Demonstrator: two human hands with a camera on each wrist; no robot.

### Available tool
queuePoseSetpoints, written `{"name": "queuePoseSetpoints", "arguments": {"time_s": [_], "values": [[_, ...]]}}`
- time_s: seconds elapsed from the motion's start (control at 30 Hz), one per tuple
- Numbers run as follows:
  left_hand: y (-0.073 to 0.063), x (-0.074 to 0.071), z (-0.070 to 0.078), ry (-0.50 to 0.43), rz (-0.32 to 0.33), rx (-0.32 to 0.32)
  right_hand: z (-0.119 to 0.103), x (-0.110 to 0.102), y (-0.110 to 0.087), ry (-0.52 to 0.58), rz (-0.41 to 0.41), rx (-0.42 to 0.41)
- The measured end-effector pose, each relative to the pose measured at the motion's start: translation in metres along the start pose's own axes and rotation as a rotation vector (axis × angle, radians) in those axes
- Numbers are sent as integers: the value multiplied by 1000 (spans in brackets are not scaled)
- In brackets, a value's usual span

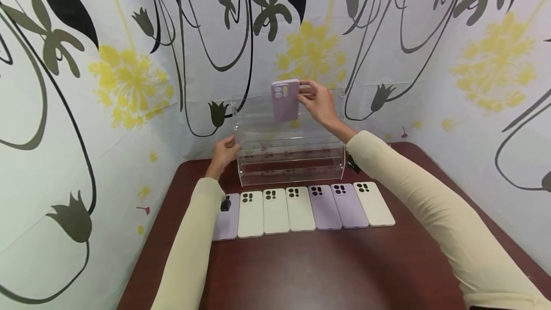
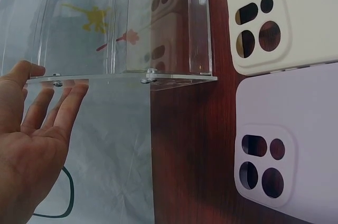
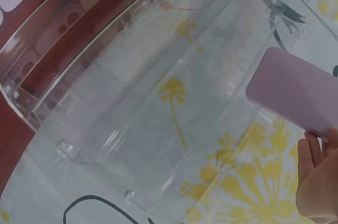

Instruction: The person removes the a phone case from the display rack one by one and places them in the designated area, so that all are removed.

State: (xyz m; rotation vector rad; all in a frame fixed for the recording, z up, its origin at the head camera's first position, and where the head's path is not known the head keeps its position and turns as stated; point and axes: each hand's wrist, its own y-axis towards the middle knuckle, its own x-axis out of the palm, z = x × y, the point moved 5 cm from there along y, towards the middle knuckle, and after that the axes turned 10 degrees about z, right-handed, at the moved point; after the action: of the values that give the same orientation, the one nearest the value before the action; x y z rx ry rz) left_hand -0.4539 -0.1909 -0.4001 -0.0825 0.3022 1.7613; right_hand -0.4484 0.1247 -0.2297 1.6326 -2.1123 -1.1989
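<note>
A purple phone case (image 1: 286,104) is held up at the top tier of a clear acrylic tiered rack (image 1: 292,157). My right hand (image 1: 319,103) pinches the case by its side edge, its camera cutouts facing me. In the right wrist view the lower part of the purple case (image 3: 296,89) shows above the clear shelves. My left hand (image 1: 225,153) grips the rack's left side panel. The left wrist view shows that hand (image 2: 39,129) with its thumb and fingertips on either side of the panel's edge, near a screw.
In front of the rack, a row of white cases (image 1: 275,212) and purple cases (image 1: 325,209) lies on the dark red table (image 1: 301,271). A small black object (image 1: 354,165) sits by the rack's right end. Patterned cloth (image 1: 129,61) hangs behind and at the sides.
</note>
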Motion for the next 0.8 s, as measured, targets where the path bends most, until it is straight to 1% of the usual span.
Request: {"name": "queuePoseSetpoints", "arguments": {"time_s": [0.23,0.4,0.53,0.7,0.8], "values": [[-2,-1,-3,-22,-4,-7,-2,-14,-4,10,-26,9],[-2,-2,-5,-21,-5,-26,3,-27,-10,-5,-43,18],[-3,-2,-4,0,-8,-30,13,-41,-14,-30,-33,26],[-4,0,0,7,-4,-13,31,-62,-20,-39,-36,34],[-5,2,2,9,-5,-9,41,-76,-27,-70,-38,42]]}}
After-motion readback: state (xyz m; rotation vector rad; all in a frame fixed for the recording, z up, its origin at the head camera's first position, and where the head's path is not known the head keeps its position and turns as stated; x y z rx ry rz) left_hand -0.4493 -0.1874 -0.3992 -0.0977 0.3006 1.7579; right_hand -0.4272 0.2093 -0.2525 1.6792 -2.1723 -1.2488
